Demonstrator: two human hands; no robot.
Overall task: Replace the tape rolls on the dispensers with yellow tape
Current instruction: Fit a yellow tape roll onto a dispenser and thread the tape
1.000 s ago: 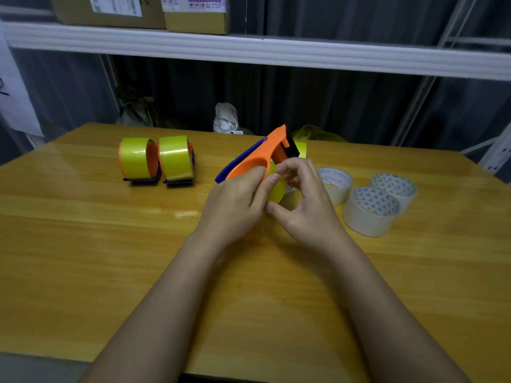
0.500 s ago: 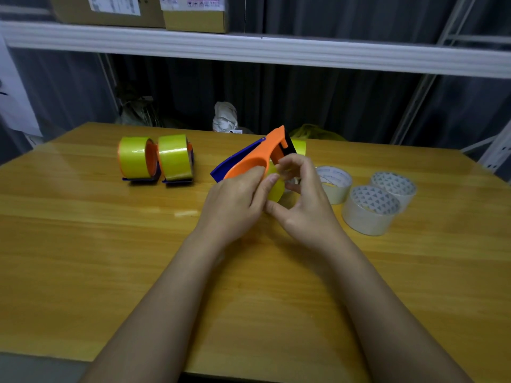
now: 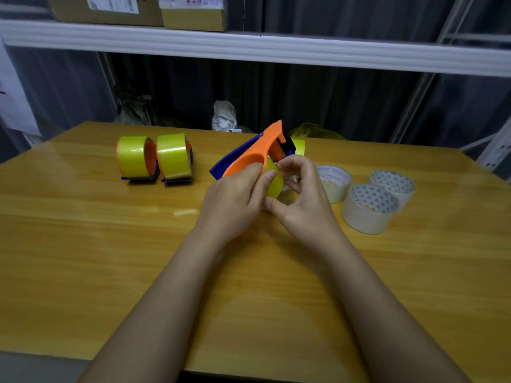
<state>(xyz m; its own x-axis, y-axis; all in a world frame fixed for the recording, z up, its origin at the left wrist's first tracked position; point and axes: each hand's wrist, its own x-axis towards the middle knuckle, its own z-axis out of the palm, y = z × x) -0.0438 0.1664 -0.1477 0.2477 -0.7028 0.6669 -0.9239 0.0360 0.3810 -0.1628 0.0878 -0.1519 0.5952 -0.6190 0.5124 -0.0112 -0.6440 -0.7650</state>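
Beside hands [image 3: 273, 200], white tape rolls [image 3: 369, 208].

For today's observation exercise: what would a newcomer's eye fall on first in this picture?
First, the orange and blue dispenser at mid-table, gripped by the left hand while the right hand pinches at its yellow tape roll. Next, two dispensers with yellow tape standing at the far left, and three white tape rolls on the right.

An orange-and-blue dispenser [image 3: 250, 156] holding a yellow roll [image 3: 273, 181] sits tilted mid-surface. Two yellow-loaded dispensers [image 3: 135, 157] [image 3: 174, 157] stand side by side near the far-left corner.
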